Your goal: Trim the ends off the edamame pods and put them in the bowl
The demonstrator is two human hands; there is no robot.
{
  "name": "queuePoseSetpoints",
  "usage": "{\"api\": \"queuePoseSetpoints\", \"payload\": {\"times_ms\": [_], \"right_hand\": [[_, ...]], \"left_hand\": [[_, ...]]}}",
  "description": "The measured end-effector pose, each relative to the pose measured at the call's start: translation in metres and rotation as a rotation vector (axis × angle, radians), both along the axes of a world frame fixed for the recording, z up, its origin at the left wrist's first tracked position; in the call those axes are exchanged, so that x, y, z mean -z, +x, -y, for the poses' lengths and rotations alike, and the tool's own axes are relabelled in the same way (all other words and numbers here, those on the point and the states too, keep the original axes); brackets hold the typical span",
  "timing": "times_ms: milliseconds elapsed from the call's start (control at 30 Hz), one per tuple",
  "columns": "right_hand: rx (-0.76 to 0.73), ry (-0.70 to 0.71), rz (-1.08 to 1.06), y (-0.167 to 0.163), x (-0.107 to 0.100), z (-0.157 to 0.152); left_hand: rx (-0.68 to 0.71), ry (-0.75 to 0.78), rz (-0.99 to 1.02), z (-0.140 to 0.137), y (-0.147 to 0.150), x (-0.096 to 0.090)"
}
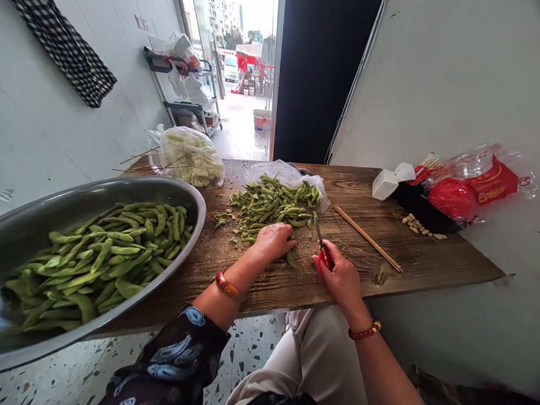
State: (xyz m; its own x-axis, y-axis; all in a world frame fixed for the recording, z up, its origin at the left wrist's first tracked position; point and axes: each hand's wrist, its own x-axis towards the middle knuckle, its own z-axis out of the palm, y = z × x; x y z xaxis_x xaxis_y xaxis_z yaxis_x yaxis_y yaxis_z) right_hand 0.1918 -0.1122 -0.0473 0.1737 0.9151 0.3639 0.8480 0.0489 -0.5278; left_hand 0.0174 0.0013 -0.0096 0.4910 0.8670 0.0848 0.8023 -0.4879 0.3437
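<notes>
My right hand (340, 276) is closed round the red handles of a pair of scissors (322, 251), their dark blades pointing away toward the pile. At the near edge of a heap of green edamame pods (272, 202) is my left hand (272, 243), back upward with its fingers curled down. Its fingertips are hidden, so whatever it grips cannot be made out. One pod (291, 259) lies just below my left thumb. To the left, a large steel basin (198, 209) holds many more pods (113, 250).
Trimmings (234, 242) are scattered on the wooden table (354, 193). A clear bag of cauliflower (192, 155) stands at the back left. Wooden skewers (366, 238) lie to the right, with peanuts (422, 225), a white box (384, 184) and red plastic packaging (474, 189) beyond them.
</notes>
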Motion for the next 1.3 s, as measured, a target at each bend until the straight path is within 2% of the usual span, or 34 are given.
{"api": "queuePoseSetpoints", "payload": {"times_ms": [133, 233, 400, 467, 567, 1000, 1300], "right_hand": [[0.011, 0.001, 0.010, 0.001, 0.001, 0.000], [0.003, -0.002, 0.000, 0.002, 0.002, 0.000], [-0.011, -0.006, -0.044, 0.002, 0.001, 0.000], [-0.033, -0.012, -0.054, 0.001, -0.001, -0.001], [-0.061, -0.020, -0.071, 0.000, -0.003, -0.001], [-0.119, -0.014, -0.189, 0.000, -0.003, -0.003], [-0.159, -0.024, -0.208, -0.001, -0.010, -0.001]], "left_hand": [[0.005, 0.038, -0.041, -0.005, 0.000, 0.001], [0.010, -0.030, 0.160, -0.012, -0.001, 0.002], [0.094, -0.512, 0.827, -0.011, -0.004, -0.009], [0.157, -0.678, 0.970, -0.006, -0.004, -0.014], [0.205, -0.775, 1.054, 0.002, -0.003, -0.019], [0.157, -0.778, 1.227, 0.007, 0.003, -0.018], [0.307, -0.623, 0.908, 0.012, 0.010, -0.016]]}}
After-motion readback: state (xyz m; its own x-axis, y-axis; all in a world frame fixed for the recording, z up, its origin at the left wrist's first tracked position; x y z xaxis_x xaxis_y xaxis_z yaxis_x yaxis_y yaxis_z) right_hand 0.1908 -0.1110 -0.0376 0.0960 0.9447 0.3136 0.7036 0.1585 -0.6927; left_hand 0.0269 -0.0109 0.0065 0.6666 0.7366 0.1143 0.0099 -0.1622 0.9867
